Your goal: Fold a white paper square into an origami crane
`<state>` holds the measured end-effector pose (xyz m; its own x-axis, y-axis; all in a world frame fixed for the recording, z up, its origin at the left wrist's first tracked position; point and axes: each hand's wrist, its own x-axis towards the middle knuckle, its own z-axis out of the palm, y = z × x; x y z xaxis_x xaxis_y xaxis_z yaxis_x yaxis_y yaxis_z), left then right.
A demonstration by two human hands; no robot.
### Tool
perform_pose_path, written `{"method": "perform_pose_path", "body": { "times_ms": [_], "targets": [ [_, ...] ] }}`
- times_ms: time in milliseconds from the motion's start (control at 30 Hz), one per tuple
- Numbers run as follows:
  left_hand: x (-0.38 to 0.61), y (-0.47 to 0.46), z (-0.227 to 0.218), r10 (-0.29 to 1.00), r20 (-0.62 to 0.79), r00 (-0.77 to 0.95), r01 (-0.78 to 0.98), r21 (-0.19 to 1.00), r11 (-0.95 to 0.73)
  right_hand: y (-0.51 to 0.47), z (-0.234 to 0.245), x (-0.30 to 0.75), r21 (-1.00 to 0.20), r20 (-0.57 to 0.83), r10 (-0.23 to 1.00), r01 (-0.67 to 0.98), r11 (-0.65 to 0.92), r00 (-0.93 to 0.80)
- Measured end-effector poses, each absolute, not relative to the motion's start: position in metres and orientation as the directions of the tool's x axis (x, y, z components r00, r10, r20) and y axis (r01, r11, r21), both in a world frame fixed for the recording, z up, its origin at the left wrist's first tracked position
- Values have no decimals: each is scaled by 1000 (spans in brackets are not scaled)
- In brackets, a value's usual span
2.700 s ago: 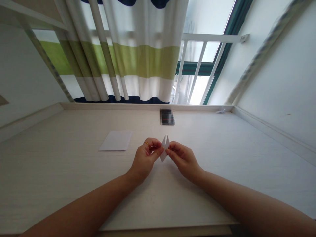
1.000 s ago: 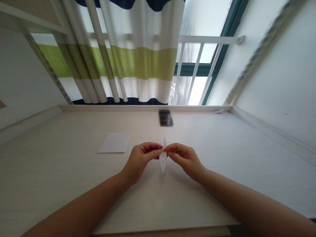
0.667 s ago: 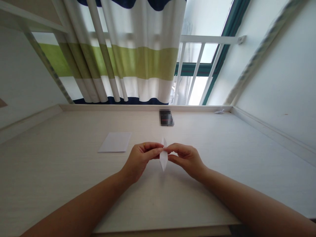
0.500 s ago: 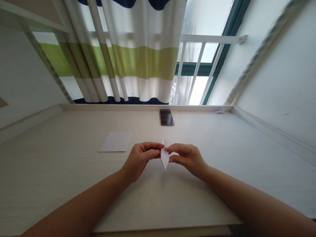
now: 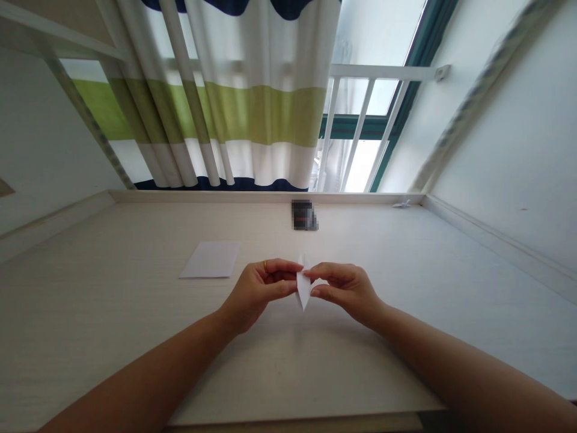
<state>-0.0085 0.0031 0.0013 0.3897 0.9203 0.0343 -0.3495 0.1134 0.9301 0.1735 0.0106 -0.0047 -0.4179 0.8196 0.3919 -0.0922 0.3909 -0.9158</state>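
Note:
A small piece of folded white paper [image 5: 303,291], narrow and pointed at its lower end, is held upright above the table between both hands. My left hand [image 5: 264,290] grips its left side with thumb and fingers; a ring shows on one finger. From the other side, my right hand [image 5: 345,285] pinches the paper's right edge with its fingertips, the thumb lower down. The fingers partly cover the paper's upper part. Left of the hands, a flat stack or sheet of white paper [image 5: 210,260] lies on the table.
The pale wooden table [image 5: 112,300] has a raised rim [image 5: 216,197] at the back. A dark, pixelated object [image 5: 303,215] lies near that rim. A small white folded paper piece [image 5: 402,204] rests in the back right corner. Behind hang striped curtains [image 5: 265,114] beside a white railing [image 5: 383,71].
The folded paper has shifted slightly right and turned a little. My left thumb has moved up and right along it; my right hand has barely moved.

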Motion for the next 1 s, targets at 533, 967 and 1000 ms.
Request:
{"method": "perform_pose_path", "body": {
  "times_ms": [533,967,1000],
  "targets": [
    [-1,4,-6,950,101,294,-334,943,4,6,-4,167,-967,243,904,-156,199,-351],
    [1,0,-5,968,110,226,-254,966,-51,2,-4,159,-974,97,961,-222,39,-259],
    [1,-1,-5,968,106,227,-246,968,-49,2,-4,159,-978,107,961,-202,55,-256]
  ]
}}
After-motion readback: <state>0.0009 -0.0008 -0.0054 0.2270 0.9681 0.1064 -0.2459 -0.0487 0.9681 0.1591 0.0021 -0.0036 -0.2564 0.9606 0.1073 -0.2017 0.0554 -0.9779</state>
